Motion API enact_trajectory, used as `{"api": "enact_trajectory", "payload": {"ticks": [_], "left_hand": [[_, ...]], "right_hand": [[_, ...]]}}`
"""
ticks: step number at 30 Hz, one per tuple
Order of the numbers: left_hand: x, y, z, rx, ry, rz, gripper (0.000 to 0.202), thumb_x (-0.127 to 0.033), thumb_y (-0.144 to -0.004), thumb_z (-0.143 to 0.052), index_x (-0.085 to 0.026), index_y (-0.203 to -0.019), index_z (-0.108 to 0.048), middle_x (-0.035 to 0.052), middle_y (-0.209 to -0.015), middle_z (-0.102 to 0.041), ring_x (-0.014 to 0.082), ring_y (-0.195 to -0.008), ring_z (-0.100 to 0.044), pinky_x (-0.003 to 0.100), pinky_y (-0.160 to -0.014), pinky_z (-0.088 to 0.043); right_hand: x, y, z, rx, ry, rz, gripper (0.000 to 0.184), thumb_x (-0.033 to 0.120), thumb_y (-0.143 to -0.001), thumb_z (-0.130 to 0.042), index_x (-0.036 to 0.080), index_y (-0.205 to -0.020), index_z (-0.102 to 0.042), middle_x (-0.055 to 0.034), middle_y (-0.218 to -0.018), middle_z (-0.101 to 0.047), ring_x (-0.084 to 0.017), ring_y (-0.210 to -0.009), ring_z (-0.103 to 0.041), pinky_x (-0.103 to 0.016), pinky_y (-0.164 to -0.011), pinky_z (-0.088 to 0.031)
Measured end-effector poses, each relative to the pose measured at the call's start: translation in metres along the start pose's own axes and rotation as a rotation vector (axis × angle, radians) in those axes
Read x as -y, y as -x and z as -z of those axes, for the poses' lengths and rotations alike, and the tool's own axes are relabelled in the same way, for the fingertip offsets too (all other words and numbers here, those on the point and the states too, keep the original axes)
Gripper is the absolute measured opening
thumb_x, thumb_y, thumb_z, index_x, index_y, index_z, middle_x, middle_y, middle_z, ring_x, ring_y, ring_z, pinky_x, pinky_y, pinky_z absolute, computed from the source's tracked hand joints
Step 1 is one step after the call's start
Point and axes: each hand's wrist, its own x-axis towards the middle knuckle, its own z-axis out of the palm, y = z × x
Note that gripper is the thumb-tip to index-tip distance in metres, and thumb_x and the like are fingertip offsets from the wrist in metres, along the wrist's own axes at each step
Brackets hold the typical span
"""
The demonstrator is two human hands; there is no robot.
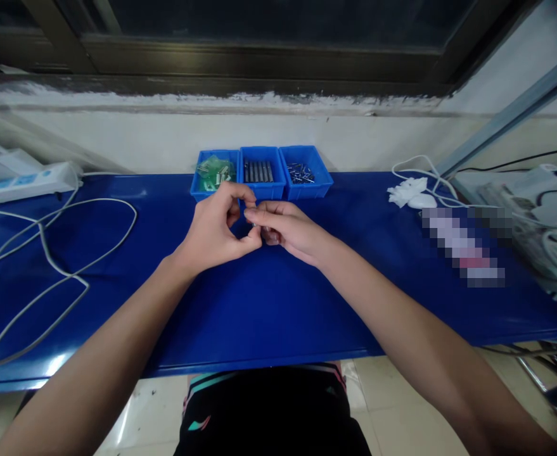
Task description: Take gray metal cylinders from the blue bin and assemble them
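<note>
Over the blue table (278, 304), my left hand (221, 225) and my right hand (288, 228) meet at the fingertips. Both are closed on something small, with a glint of metal between them; the fingers hide most of it and I cannot make out its kind. Just beyond stand three blue bins side by side. The left bin (195, 183) holds a green plastic bag (211, 180) with short metal pieces. In the middle bin (273, 190) lies a row of grey metal cylinders (258, 171). Thin metal pins (301, 172) lie scattered in the right bin (323, 183).
White cables (88, 278) loop over the table's left side, near a power strip (35, 180). At the right are a crumpled white wrapper (407, 192), a blurred-out item (463, 247) and more cables. A wall with a window frame (259, 60) rises behind.
</note>
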Motion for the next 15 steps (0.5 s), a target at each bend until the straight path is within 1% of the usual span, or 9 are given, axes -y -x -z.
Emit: {"api": "enact_trajectory", "payload": {"ticks": [2, 3, 6, 8, 10, 12, 15], "left_hand": [[-0.0010, 0.0000, -0.0005, -0.002, 0.001, 0.006, 0.046, -0.028, -0.078, -0.081, -0.026, -0.112, -0.052, -0.0020, -0.091, -0.066, 0.0086, -0.057, -0.053, 0.026, -0.050, -0.042], [-0.0014, 0.0001, -0.0007, -0.004, 0.002, 0.011, 0.045, -0.027, -0.078, -0.081, -0.026, -0.112, -0.051, -0.0020, -0.091, -0.067, 0.0079, -0.055, -0.052, 0.026, -0.050, -0.041], [-0.0017, 0.0003, -0.0008, -0.012, 0.013, 0.034, 0.045, -0.027, -0.080, -0.080, -0.026, -0.113, -0.050, -0.0025, -0.092, -0.068, 0.0046, -0.049, -0.045, 0.025, -0.047, -0.037], [-0.0012, 0.0004, -0.0005, -0.022, 0.025, 0.048, 0.046, -0.029, -0.081, -0.081, -0.027, -0.114, -0.050, -0.0030, -0.092, -0.068, 0.0034, -0.047, -0.042, 0.025, -0.047, -0.035], [-0.0005, 0.0005, -0.0001, -0.036, 0.042, 0.051, 0.046, -0.031, -0.081, -0.081, -0.027, -0.114, -0.049, -0.0034, -0.093, -0.067, 0.0030, -0.046, -0.042, 0.025, -0.046, -0.034], [-0.0002, 0.0004, 0.0002, -0.036, 0.052, 0.054, 0.047, -0.030, -0.080, -0.082, -0.028, -0.114, -0.049, -0.0034, -0.094, -0.067, 0.0027, -0.045, -0.042, 0.025, -0.045, -0.034], [-0.0010, 0.0004, 0.0000, -0.018, 0.048, 0.063, 0.047, -0.029, -0.079, -0.082, -0.028, -0.114, -0.050, -0.0023, -0.096, -0.068, 0.0035, -0.046, -0.044, 0.025, -0.043, -0.034]], "right_hand": [[-0.0001, 0.0002, -0.0010, -0.004, 0.006, -0.004, 0.044, 0.048, -0.078, -0.092, 0.020, -0.071, -0.059, 0.0062, -0.062, -0.052, -0.006, -0.053, -0.038, -0.025, -0.050, -0.025], [-0.0003, 0.0002, -0.0012, 0.001, 0.001, -0.002, 0.044, 0.049, -0.079, -0.091, 0.020, -0.072, -0.061, 0.0060, -0.062, -0.052, -0.006, -0.053, -0.038, -0.025, -0.050, -0.025], [-0.0014, -0.0008, -0.0005, 0.033, -0.031, -0.009, 0.038, 0.052, -0.084, -0.085, 0.019, -0.079, -0.069, 0.0047, -0.064, -0.054, -0.007, -0.054, -0.038, -0.025, -0.049, -0.023], [-0.0020, -0.0016, 0.0008, 0.056, -0.053, -0.019, 0.034, 0.050, -0.086, -0.082, 0.018, -0.084, -0.073, 0.0036, -0.066, -0.055, -0.007, -0.055, -0.039, -0.025, -0.049, -0.023], [-0.0025, -0.0024, 0.0022, 0.069, -0.060, -0.016, 0.033, 0.049, -0.085, -0.084, 0.017, -0.087, -0.077, 0.0035, -0.066, -0.055, -0.007, -0.055, -0.039, -0.025, -0.049, -0.024], [-0.0030, -0.0029, 0.0036, 0.078, -0.049, 0.003, 0.035, 0.051, -0.083, -0.087, 0.017, -0.088, -0.078, 0.0040, -0.066, -0.054, -0.007, -0.056, -0.038, -0.025, -0.049, -0.023], [-0.0045, -0.0031, 0.0050, 0.087, -0.028, 0.013, 0.041, 0.056, -0.081, -0.090, 0.018, -0.084, -0.076, 0.0040, -0.066, -0.055, -0.007, -0.056, -0.037, -0.025, -0.049, -0.023]]}}
